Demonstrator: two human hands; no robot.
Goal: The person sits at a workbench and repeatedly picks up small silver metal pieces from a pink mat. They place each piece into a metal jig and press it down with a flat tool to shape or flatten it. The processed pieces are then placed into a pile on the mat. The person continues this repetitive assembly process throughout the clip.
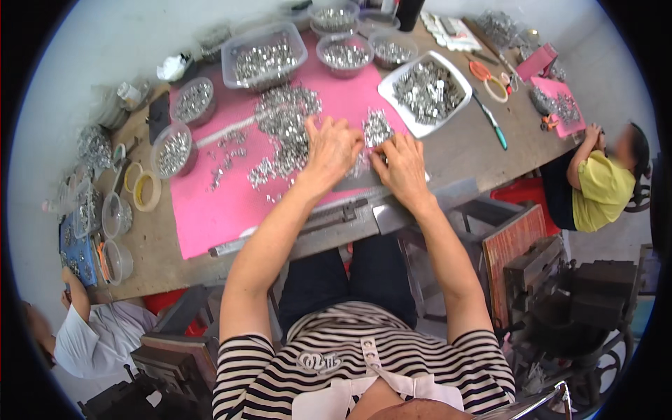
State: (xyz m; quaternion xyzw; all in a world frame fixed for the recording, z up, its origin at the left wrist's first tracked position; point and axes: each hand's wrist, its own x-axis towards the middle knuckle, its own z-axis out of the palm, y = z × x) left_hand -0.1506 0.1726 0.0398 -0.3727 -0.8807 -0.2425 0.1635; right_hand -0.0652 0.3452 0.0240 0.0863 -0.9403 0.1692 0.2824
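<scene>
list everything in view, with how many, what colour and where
table: one, brown-grey, across the view
pink mat: one, pink, in front of the person
metal parts: too many to count, silver, on the mat and in containers
tub: one, clear, back of the mat
bowls: several, clear, back and left
tray: one, white, right of the mat
tape rolls: two, yellowish, left
green-handled tool: one, green and dark, right
people: two, yellow top right, pale top lower left
machines: at least two, dark, lower corners
left hand: one, bare, over the mat
right hand: one, bare, beside it
striped shirt: one, black and cream, bottom
</scene>
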